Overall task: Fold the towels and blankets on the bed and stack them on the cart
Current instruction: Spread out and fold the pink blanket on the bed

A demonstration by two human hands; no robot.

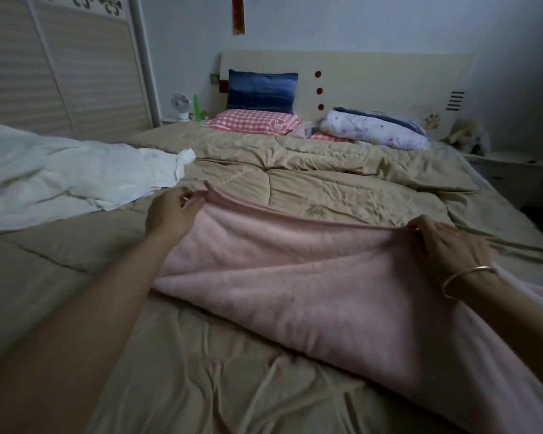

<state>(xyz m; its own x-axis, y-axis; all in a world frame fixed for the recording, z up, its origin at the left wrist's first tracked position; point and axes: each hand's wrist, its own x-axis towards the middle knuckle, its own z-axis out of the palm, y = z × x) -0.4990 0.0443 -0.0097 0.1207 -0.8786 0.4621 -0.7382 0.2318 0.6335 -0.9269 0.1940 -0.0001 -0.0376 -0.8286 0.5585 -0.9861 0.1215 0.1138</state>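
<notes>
Pink blanket (295, 277) lies across the near half of the bed (220, 380), its nearer right part trailing toward the bed's near right corner and out of view, so how much hangs off cannot be told. Both hands hold its far hem, stretched in a line between them. The left hand (170, 213) pinches the left corner with its fingers (187, 198) drawn narrow round the hem. The right hand (445, 242), a bangle (464, 280) on its wrist, pinches the hem nearer the bed's right edge. The fold looks only begun, and the cart is not in view. The grip is on a thin strip of hem, so a pull could slide it from either pinch and drop one corner, leaving a skewed fold. The trailing part may also drag the blanket sideways if it is lifted. The rumpled beige quilt (342, 173) beneath could snag or ride up with it. A white cloth (60, 173) waits unfolded by the bed's left edge, just beyond the left hand, close enough to get caught in a wide sweep. Pillows (254, 122) sit at the head.
</notes>
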